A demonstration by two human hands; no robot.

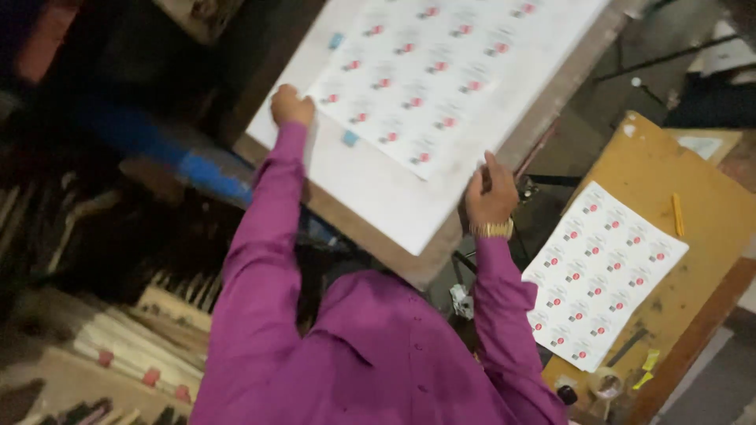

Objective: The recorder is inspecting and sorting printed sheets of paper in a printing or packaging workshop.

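At the far left stood dim racks of stacked wooden frames (157,330), well apart from the work. Next to the right, the left hand (291,105) of the person in the purple long-sleeved shirt (370,354) rested on the left edge of the large white rectangular printing screen in its wooden frame (378,201). The fingers were curled into a near-closed fist on the frame edge; whether they wrapped under it could not be told.

The screen lay tilted across the upper middle of the view, carrying a grid of small red-and-grey printed labels (417,79), with two small blue tape tabs (350,138) near the pattern's left margin. As a judgement, the frame would handle as stiff and moderately light, while the stretched mesh would be delicate (pressure on the printed field should be avoided). The wooden edges at opposite sides offered the sound gripping points.

Further right, the right hand (490,197), with a gold-coloured wristband (494,230), gripped the lower right edge of the frame, fingers closed over the rim and thumb raised along it.

At the far right, a yellow-brown wooden table (693,236) bore a loose white sheet printed with the same label grid (602,275), a yellow stick (677,215) and a roll of clear tape (606,383)
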